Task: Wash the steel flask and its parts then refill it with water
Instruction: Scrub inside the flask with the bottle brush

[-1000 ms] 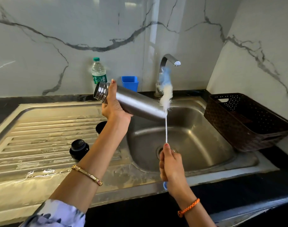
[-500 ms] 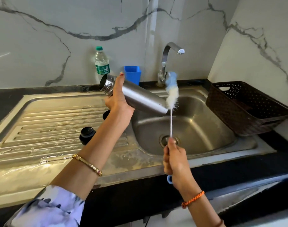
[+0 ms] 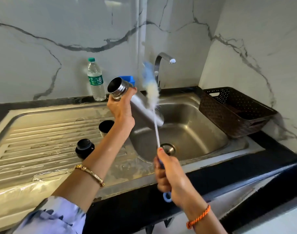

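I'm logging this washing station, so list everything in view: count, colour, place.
steel flask: 1, silver, tilted over the sink, open mouth up-left
bottle brush: 1, white and blue, against the flask's body
black stopper: 1, on the drainboard
black-lined cup lid: 1, on the drainboard beside the basin
steel sink: 1, silver
tap: 1, chrome, behind the basin
plastic water bottle: 1, clear, green cap, at the wall
blue container: 1, behind the flask
brown basket: 1, right counter
left hand: grips the flask's neck
right hand: grips the brush handle

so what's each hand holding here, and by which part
Left hand grips the steel flask just below its open neck. Right hand grips the bottle brush by its handle end.
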